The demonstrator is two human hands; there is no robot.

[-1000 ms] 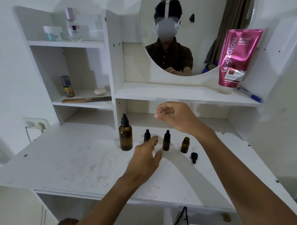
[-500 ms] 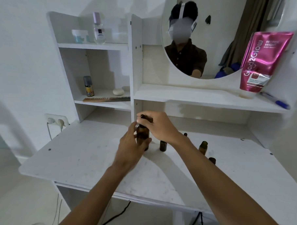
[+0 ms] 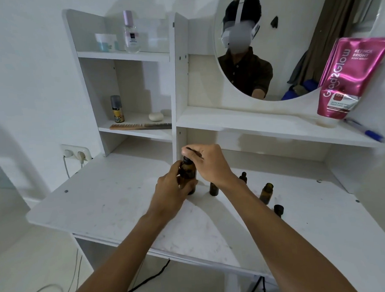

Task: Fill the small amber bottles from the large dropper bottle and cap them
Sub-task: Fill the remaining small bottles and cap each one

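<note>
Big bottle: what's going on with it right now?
Left hand grips big bottle. Right hand on its dropper cap. Open small bottle waits at right. Nothing in the way.

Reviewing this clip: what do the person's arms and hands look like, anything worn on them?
Both forearms are bare up to the frame edge. The left hand and right hand carry no gloves, and no rings, watch or bands are visible. The mirror reflection suggests a dark short-sleeved shirt.

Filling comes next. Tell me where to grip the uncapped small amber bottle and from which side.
Grip the open small bottle around its straight body below the neck, coming from the right, where the desk is bare. It stands upright; its loose cap sits just in front.
</note>
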